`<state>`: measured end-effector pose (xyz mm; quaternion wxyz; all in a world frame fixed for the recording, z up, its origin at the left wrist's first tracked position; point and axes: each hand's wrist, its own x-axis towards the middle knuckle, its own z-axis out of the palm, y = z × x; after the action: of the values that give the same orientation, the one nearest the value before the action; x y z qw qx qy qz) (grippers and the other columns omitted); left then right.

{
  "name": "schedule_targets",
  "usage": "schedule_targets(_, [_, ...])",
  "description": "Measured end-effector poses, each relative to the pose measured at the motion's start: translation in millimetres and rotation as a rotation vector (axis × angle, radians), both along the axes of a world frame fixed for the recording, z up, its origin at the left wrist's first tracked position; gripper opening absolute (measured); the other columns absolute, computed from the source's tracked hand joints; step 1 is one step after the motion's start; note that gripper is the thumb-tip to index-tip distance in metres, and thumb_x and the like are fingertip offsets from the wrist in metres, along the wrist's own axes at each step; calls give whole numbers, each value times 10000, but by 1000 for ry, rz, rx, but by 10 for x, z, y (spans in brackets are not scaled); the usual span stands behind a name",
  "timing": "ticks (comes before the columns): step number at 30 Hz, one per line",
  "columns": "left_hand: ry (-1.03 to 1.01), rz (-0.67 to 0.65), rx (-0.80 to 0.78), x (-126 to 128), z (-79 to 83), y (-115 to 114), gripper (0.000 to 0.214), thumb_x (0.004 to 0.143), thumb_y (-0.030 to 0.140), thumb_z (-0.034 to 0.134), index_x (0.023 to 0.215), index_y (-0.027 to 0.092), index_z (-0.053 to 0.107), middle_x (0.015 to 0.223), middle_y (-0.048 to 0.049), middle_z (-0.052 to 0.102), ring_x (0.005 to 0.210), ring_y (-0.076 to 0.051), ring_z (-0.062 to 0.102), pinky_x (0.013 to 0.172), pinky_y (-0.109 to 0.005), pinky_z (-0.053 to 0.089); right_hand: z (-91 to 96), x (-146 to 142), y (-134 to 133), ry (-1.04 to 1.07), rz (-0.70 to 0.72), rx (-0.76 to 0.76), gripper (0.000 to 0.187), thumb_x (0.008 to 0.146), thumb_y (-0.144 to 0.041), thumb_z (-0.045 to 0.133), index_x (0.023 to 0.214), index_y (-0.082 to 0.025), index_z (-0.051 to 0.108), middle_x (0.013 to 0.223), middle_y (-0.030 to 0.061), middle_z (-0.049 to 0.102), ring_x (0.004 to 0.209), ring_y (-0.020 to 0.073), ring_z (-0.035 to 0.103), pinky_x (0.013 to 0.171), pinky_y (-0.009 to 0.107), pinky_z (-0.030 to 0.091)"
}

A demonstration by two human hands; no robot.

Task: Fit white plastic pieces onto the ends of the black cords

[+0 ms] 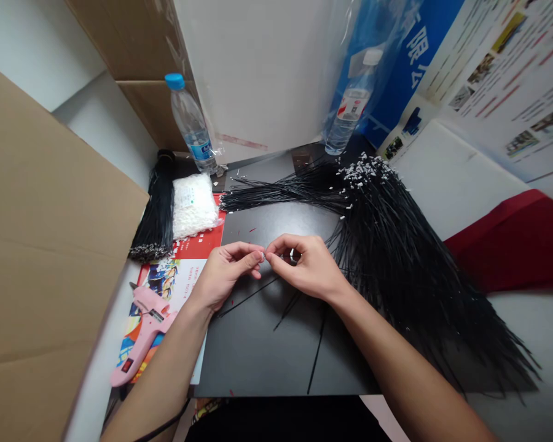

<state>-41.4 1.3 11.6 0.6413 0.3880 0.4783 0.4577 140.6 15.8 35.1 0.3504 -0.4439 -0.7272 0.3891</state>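
Over the middle of the dark table (253,368), my two hands meet fingertip to fingertip. My left hand (225,270) is closed in a pinch on a tiny white plastic piece (262,256), mostly hidden by the fingertips. My right hand (311,267) is closed too, thumb and forefinger pinched on what looks like the end of a thin black wire, largely covered by the fingers. Loose black wires (316,353) lie on the table below. Right of my hands spreads a large heap of black wires (396,258), with many small white pieces (366,170) at its far end.
Another wire bundle (281,191) lies behind my hands. At left are a bag of white pieces (194,205), a tied wire bundle (154,209) and a pink glue gun (142,337) on a printed sheet. Two water bottles (191,126) (350,107) stand behind. Cardboard (41,245) flanks the left.
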Motion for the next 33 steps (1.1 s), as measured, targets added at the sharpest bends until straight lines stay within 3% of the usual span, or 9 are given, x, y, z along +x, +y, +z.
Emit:
schedule_targets(11, [57,-53,44,43,38,-3,308,664,427,884,820,177,796,777,-19,771,591,-83,671,626,-186,538,-15,16,7,-31,-16,-212,158,798,-235,608,785,-145,736,656,-6,675,537,67,524,493,166,371])
schedule_targets(22, [54,12,-4,77,46,-10,324,605,396,914,802,168,794,793,-36,794,628,-113,712,670,-206,578,-10,20,-2,-125,-68,-108,134,796,-233,602,757,-174,717,681,-17,705,576,77,559,568,191,402])
schedule_targets(33, [180,133,151,193,-42,0,246,709,349,828,816,141,750,735,-18,756,581,-112,692,612,-202,546,-82,-71,-56,-95,-157,-98,118,822,-202,602,770,-175,704,681,-20,712,568,82,594,549,188,405])
